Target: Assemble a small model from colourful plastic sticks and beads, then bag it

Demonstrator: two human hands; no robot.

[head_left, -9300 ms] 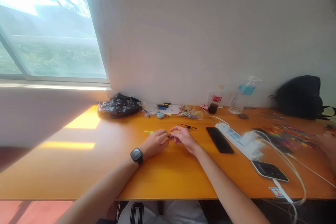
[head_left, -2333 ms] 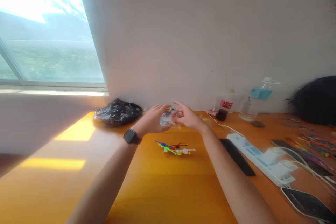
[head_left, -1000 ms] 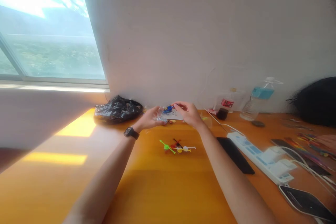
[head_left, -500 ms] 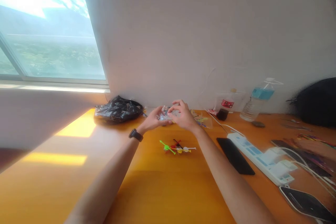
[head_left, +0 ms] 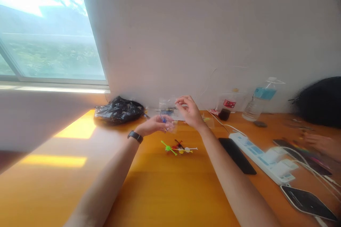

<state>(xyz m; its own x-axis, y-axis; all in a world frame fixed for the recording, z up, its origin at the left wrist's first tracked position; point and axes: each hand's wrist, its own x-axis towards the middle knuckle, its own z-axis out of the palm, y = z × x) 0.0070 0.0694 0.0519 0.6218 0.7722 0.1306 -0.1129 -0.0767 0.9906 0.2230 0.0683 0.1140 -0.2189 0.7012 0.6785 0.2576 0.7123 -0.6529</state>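
My left hand, with a black band on its wrist, grips the lower part of a clear plastic bag. Small blue pieces show inside the bag near the fingers. At the bag's upper right edge, the fingertips of my right hand are pinched together on the film. Below both hands, on the table, lie several small plastic pieces with thin arms: a green one, a white one, a yellow one, and red and black ones partly overlapping.
A black plastic bag lies back left. To the right are a power strip, a black flat object, a phone, a large water bottle and a red-labelled bottle. Another person's hand is far right.
The clear bag now stands taller between my hands, with its film spread upward. My right hand has moved slightly up and right. Another person's hand has come in at the right.
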